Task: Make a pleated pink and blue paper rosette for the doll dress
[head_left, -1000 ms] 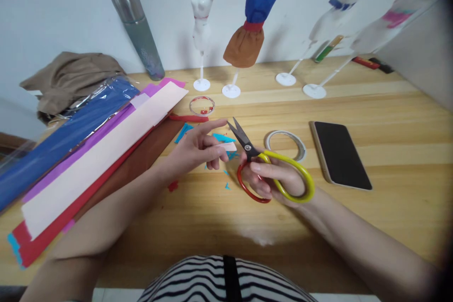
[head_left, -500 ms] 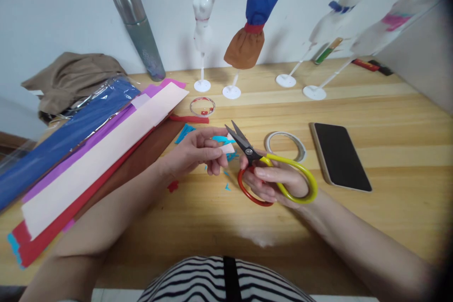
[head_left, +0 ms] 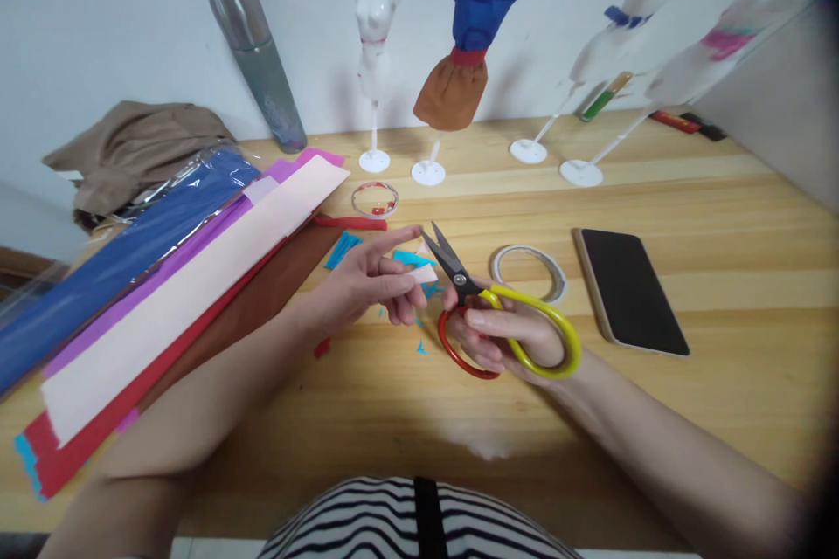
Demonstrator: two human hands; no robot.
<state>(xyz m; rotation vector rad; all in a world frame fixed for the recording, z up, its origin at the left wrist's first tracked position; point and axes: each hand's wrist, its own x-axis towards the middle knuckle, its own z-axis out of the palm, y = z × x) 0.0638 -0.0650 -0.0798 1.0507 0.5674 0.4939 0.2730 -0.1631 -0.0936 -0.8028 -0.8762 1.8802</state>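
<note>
Soft even daylight, faint shadows; wide-angle bending at edges, dark vignette right corners.

Pale planked wooden bench (head_left: 721, 210) looks smooth, faintly sheened. Glossy yellow-and-red plastic-handled scissors (head_left: 498, 323) carry dark metal blades. Upper left, a brushed-metal flask (head_left: 259, 61); matt coloured paper sheets (head_left: 163, 279).

Rear wall (head_left: 131, 26): plain white, matte, unmarked. Tabletop (head_left: 734, 279): pale wooden planks, grain running left to right, set against that wall. Far right: a grey upright panel (head_left: 780, 96) meets the tabletop edge. Lighting: soft, even, weak shadows.
</note>
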